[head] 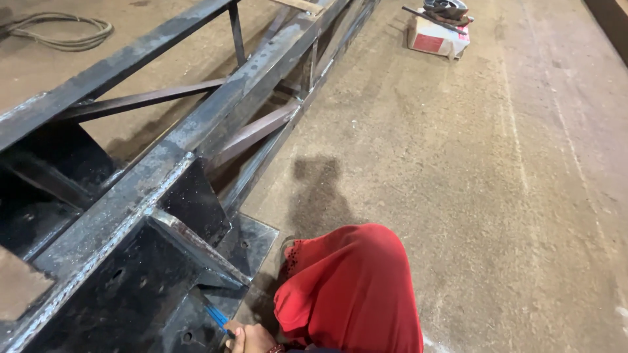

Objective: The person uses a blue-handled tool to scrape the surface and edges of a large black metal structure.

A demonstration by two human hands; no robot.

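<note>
One steel truss frame point(196, 131) beside hands point(252, 338)

One long black welded steel truss frame point(196, 131), one blue-handled tool point(218, 319), one hand point(250, 338), one red cloth-covered knee point(350, 291), one coiled grey cable point(62, 33), one white-and-red cardboard box point(437, 38)

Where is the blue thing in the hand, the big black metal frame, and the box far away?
blue tool point(216, 318), head view, on its blue shaft.
black metal frame point(140, 196), head view, on its top beam.
box point(437, 38), head view, on its front side.
</note>
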